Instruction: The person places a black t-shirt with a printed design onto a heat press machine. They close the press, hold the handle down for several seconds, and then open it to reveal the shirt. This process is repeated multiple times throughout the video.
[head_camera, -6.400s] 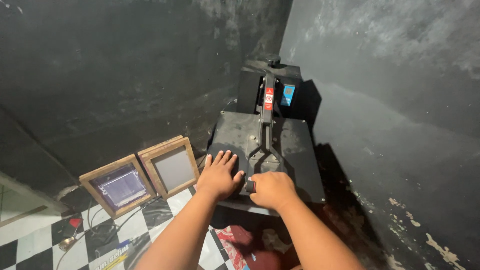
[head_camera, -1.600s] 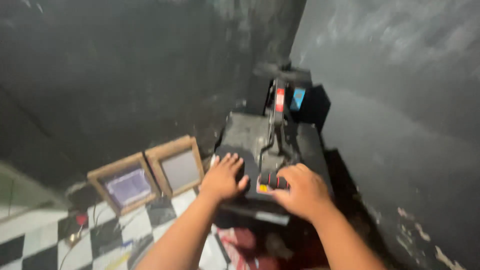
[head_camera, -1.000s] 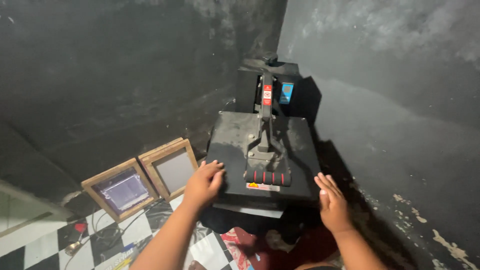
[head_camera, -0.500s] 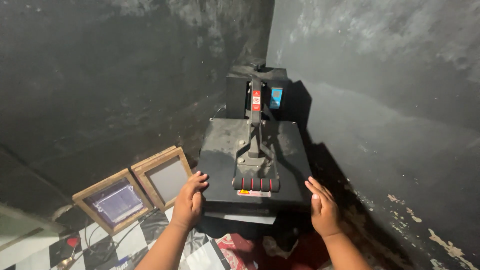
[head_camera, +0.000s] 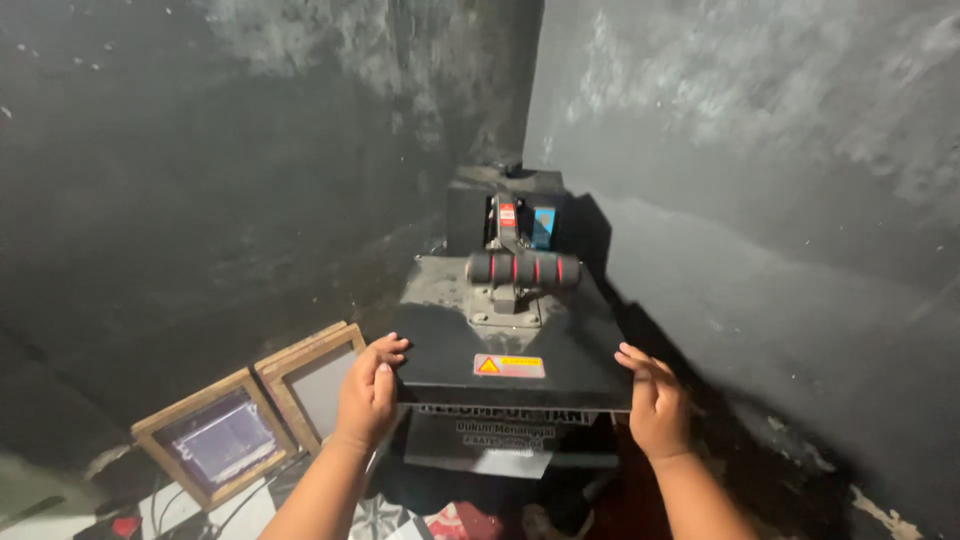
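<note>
Both hands lie open against the raised upper plate (head_camera: 510, 345) of a black heat press: left hand (head_camera: 368, 395) touching its corner, right hand (head_camera: 655, 405) beside its edge; the lower plate is mostly hidden.

The heat press (head_camera: 512, 340) stands in the corner where the two walls meet, its upper plate raised and its handle (head_camera: 522, 269) lying across the top, before the control box (head_camera: 505, 195) at the back. The left hand (head_camera: 368, 392) rests at the plate's left front corner, the right hand (head_camera: 655, 405) at its right front corner. Two wooden frames (head_camera: 255, 405) lean against the wall on the left, on the floor, with cables (head_camera: 175, 505) before them.
</note>
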